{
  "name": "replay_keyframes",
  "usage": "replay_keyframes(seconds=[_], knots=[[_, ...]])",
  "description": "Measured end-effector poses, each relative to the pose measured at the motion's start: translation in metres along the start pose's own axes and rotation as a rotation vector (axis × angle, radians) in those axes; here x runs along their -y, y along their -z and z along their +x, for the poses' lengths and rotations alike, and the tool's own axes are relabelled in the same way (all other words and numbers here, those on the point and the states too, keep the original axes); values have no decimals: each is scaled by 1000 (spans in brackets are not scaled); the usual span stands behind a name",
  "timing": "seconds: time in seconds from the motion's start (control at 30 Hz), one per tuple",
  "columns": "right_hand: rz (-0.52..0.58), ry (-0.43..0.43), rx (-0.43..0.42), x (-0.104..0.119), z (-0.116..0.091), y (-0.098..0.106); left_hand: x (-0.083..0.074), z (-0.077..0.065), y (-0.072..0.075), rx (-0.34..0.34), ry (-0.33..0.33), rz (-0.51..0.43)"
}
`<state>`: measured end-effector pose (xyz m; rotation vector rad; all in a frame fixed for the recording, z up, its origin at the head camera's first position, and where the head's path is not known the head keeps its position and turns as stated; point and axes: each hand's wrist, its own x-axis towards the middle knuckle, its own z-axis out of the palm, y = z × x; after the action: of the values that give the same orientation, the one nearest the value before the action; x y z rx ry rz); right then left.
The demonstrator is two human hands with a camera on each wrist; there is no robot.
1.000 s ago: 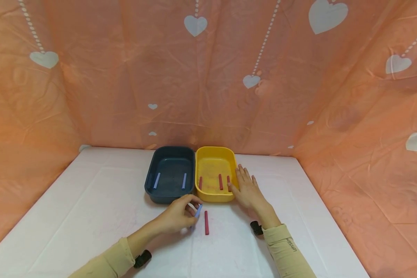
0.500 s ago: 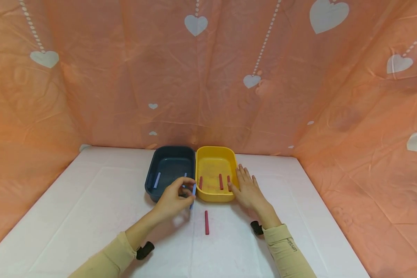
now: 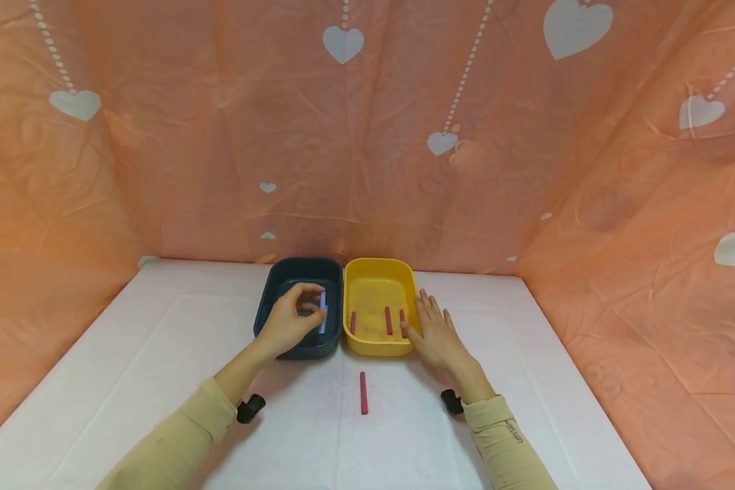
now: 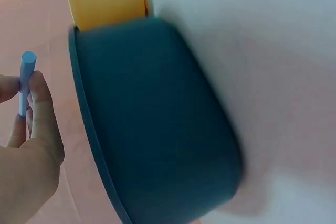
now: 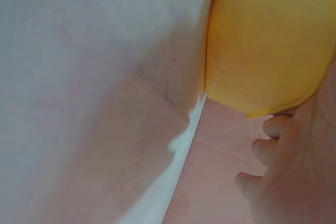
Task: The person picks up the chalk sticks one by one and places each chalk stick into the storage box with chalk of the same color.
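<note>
A stick of blue chalk (image 4: 24, 98) is pinched between the thumb and fingers of my left hand (image 3: 286, 323), over the dark blue tray (image 3: 311, 351). Just below it, another blue chalk (image 3: 322, 328) lies in that tray, partly covered from view. My hand hides the tray's left part. The straight fingers of my right hand (image 3: 437, 337) rest against the right side of the yellow tray (image 3: 380, 348), thumb over its rim. Three red chalks (image 3: 388, 320) lie inside the yellow tray. One more red chalk (image 3: 364, 393) lies on the table in front of it.
Both trays stand side by side at the back of the white-covered table (image 3: 159, 340). Behind and beside it hangs an orange sheet (image 3: 373, 170) with white hearts. A small black device (image 3: 251, 408) sits at my left wrist, another (image 3: 452, 401) at my right.
My left hand has lifted the blue chalk from near the red chalk on the table and carried it up and left over the dark blue tray. My right hand has stayed put.
</note>
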<state>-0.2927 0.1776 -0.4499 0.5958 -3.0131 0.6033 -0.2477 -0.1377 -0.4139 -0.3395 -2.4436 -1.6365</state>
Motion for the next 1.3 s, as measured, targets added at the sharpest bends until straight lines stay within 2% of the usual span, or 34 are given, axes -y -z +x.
replay_keyframes(seconds=[0.17, 0.37, 0.83, 0.97, 1.07, 1.3], knots=[[-1, -9, 6, 0, 0, 0, 10, 14, 11, -2, 40, 59], [7, -6, 7, 0, 0, -1, 24, 30, 19, 28, 84, 122], [17, -13, 5, 0, 0, -4, 57, 49, 15, 101, 154, 266], [9, -14, 10, 0, 0, -4, 63, 51, 16, 139, 201, 261], [6, -18, 16, 0, 0, -4, 64, 53, 14, 158, 209, 277], [-1, -18, 15, -1, 0, -2, 67, 56, 12, 167, 167, 406]])
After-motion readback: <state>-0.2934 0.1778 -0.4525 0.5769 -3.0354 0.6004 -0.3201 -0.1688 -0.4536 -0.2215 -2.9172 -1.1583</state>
